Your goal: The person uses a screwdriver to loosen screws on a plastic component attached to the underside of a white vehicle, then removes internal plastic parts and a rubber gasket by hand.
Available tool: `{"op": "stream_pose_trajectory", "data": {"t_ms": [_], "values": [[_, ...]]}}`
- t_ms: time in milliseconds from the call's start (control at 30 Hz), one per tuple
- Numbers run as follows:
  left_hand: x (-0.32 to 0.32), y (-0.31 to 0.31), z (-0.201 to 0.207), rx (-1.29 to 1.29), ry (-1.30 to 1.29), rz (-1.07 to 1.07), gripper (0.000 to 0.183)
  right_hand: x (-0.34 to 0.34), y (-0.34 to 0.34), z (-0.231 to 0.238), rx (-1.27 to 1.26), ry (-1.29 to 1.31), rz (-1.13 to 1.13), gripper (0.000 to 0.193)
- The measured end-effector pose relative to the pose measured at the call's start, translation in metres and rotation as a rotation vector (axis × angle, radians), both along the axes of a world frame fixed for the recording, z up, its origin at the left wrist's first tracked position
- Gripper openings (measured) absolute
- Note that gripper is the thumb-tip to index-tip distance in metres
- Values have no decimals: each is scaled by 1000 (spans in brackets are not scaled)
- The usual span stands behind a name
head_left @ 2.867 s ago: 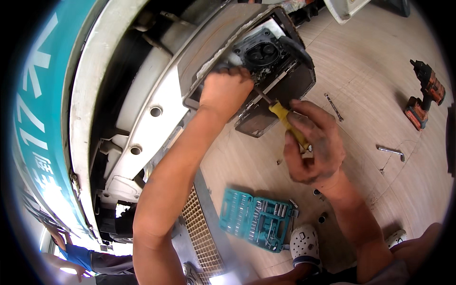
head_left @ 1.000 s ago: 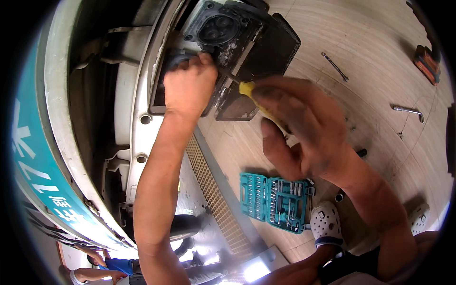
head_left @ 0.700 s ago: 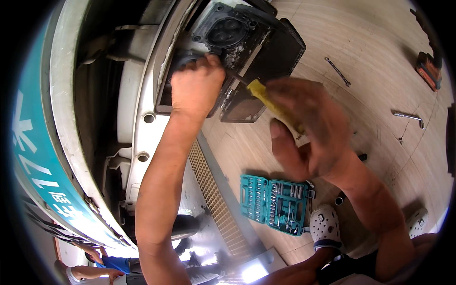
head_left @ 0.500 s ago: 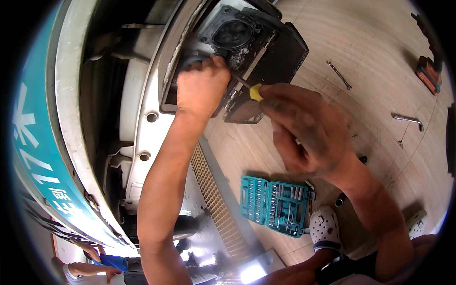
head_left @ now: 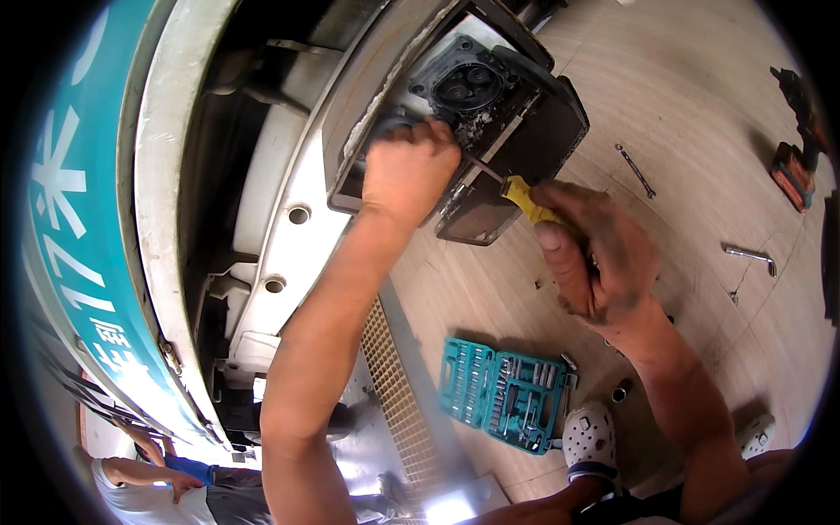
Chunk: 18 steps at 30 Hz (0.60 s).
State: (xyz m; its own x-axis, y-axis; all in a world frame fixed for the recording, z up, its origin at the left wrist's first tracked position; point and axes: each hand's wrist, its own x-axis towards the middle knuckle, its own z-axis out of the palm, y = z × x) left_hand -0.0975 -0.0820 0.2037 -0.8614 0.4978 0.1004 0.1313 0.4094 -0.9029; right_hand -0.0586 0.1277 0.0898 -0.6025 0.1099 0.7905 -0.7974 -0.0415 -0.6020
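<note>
My right hand (head_left: pixel 604 254) is closed around the yellow handle of a screwdriver (head_left: pixel 521 194). Its thin shaft runs up and left toward my left hand (head_left: pixel 409 171), inside an open dark compartment (head_left: pixel 350 153) on the vehicle. There my left hand is curled with its knuckles up; what its fingers grip is hidden beneath them. Just beyond it sits a black round socket (head_left: pixel 470 86) on a square flange, with several openings in its face. The compartment's dark hinged door (head_left: pixel 534 144) hangs open to the right. The screwdriver's tip is hard to make out by my left fingers.
A teal socket set case (head_left: pixel 503 394) lies open on the tiled floor beside a white clog (head_left: pixel 588 437). A wrench (head_left: pixel 634 171), an L-shaped socket wrench (head_left: pixel 751 255) and a cordless power tool (head_left: pixel 794 166) lie to the right. Another person (head_left: pixel 153 481) stands at lower left.
My right hand has loosened and shifted on the screwdriver, showing more of the yellow handle. The view has shifted slightly; my left hand stays in the compartment.
</note>
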Motion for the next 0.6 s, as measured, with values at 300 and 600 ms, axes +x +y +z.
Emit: {"op": "stream_pose_trajectory", "data": {"t_ms": [300,600], "values": [[0,0,-1,-25,20,-27,9,2,5,6,-33,-20,70,23],[4,8,3,26,-78,104,28,2,3,2,-7,28,7,30]]}}
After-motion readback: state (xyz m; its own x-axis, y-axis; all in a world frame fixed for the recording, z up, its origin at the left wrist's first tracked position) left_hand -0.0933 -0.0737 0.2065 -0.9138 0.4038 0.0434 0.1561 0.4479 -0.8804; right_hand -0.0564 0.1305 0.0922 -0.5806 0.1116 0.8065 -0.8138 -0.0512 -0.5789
